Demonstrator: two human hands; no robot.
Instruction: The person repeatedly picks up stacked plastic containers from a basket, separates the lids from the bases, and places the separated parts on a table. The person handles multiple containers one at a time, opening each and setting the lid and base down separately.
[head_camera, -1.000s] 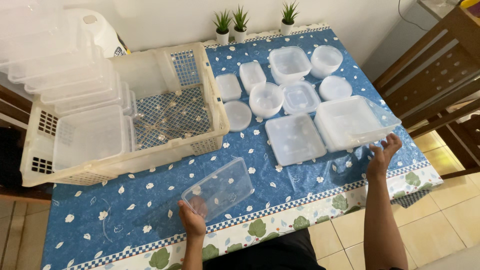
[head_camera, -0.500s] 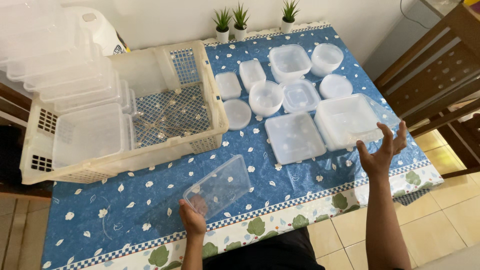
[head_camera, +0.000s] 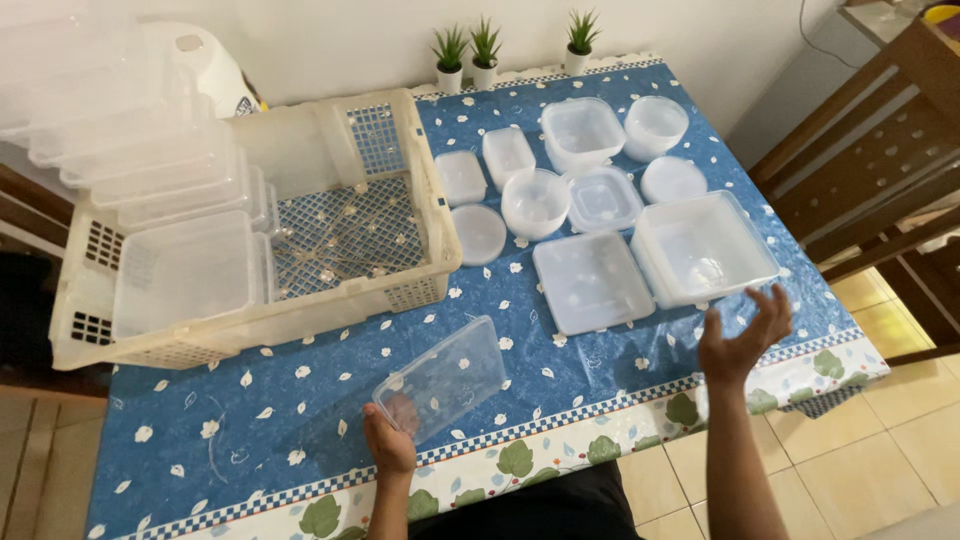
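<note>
Left hand (head_camera: 388, 440) fingers grasp the near corner of a clear rectangular container (head_camera: 442, 378), thumb end under it, lower centre of frame; container tilted, lying just above the blue leaf-print tabletop (head_camera: 300, 410). Right hand (head_camera: 738, 340) at lower right, fingers spread and released, palm up, holding nothing, hovering just below the large square tub (head_camera: 705, 248). Left of that tub, touching it, a flat square lid (head_camera: 592, 281). Above them: a round bowl (head_camera: 535, 202), a small square lidded box (head_camera: 601, 197), a round lid (head_camera: 478, 234), more small tubs toward the frame top. Upper left: a cream lattice basket (head_camera: 345, 300) with stacked clear containers (head_camera: 180, 270) in its left half. Three small potted plants (head_camera: 484, 50) along the wall, top centre. Wooden chair (head_camera: 880, 170) at right edge.
</note>
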